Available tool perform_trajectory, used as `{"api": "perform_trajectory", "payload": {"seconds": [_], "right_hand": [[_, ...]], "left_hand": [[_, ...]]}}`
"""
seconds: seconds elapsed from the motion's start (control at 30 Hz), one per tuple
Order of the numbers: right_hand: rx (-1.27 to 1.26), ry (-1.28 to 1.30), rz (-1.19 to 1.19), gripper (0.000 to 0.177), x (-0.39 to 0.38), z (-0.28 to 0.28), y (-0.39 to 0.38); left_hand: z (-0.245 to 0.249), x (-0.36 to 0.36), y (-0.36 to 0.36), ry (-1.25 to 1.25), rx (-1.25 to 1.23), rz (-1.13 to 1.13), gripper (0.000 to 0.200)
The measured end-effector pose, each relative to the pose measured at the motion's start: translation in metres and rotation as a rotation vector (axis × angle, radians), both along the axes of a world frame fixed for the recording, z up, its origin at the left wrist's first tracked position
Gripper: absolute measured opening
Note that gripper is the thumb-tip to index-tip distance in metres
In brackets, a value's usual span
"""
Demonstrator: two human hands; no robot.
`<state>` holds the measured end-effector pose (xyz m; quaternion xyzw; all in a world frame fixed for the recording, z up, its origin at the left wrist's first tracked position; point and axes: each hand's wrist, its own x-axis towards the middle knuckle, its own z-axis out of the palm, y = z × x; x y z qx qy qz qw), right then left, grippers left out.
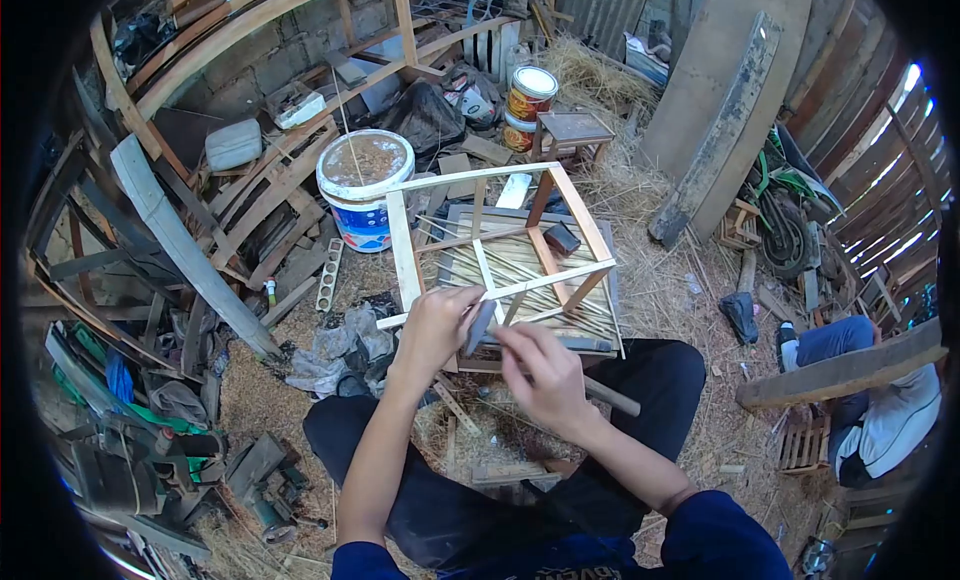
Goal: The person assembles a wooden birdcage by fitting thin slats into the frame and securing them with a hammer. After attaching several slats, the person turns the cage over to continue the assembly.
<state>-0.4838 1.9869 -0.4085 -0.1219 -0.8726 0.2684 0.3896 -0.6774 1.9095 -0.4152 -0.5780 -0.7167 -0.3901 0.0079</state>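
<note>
A box-shaped frame of thin wooden slats (497, 230) rests on a slatted board in front of my knees. My left hand (437, 325) grips the near corner of this frame, fingers curled around a slat and a small grey piece (480, 325). My right hand (545, 375) is just beside it, fingers pinched on a thin stick or tool that touches the same corner. A small dark block (561, 238) lies inside the frame on the slats.
A white and blue bucket (362, 185) stands left of the frame, two paint cans (528, 102) and a small stool (573, 132) behind it. Planks and scrap pile up at left, power tools (262, 480) at lower left. Another person's legs (865, 380) are at right.
</note>
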Motion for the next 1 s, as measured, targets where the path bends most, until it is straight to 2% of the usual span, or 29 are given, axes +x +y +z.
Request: {"api": "perform_trajectory", "payload": {"seconds": [0.03,0.17,0.3,0.4,0.43,0.53,0.57,0.67,0.73,0.8,0.9,1.0], "right_hand": [[0.043,0.000,0.029,0.034,0.002,0.005,-0.001],[-0.135,-0.019,-0.171,0.040,-0.002,-0.016,0.020],[0.045,-0.011,0.001,0.039,0.006,0.000,0.005],[0.015,-0.024,-0.016,0.040,0.000,-0.009,0.018],[-0.057,-0.021,-0.132,0.040,-0.004,-0.010,0.025],[-0.027,-0.077,-0.129,0.038,0.002,0.001,0.007],[-0.007,-0.002,-0.037,0.037,0.001,-0.004,0.002],[0.080,-0.040,0.104,0.033,0.007,0.008,0.004],[-0.085,-0.001,-0.118,0.030,-0.004,-0.003,0.021],[-0.082,-0.010,-0.225,0.032,-0.003,-0.003,0.020],[-0.039,0.030,0.007,0.031,0.002,0.005,-0.002],[0.071,-0.042,-0.010,0.031,0.002,0.000,0.009]], "left_hand": [[0.000,-0.003,0.000,0.006,0.017,-0.006,0.020],[0.006,0.002,0.000,-0.015,-0.053,0.036,0.020],[0.005,0.004,-0.001,-0.019,-0.074,0.033,0.021],[0.004,0.005,0.001,-0.008,-0.051,0.041,0.023],[0.002,0.007,0.003,-0.006,-0.052,0.051,0.023],[0.005,0.003,0.001,0.003,-0.054,0.053,0.021],[0.005,0.006,0.000,-0.003,-0.065,0.038,0.021],[0.010,0.006,0.000,-0.037,-0.099,0.072,0.019],[-0.002,0.005,0.002,-0.004,-0.035,0.075,0.020],[0.002,0.010,0.006,-0.024,-0.023,0.078,0.020],[0.006,0.011,0.000,-0.057,-0.061,0.068,0.020],[0.005,0.011,0.001,-0.059,-0.063,0.088,0.020]]}}
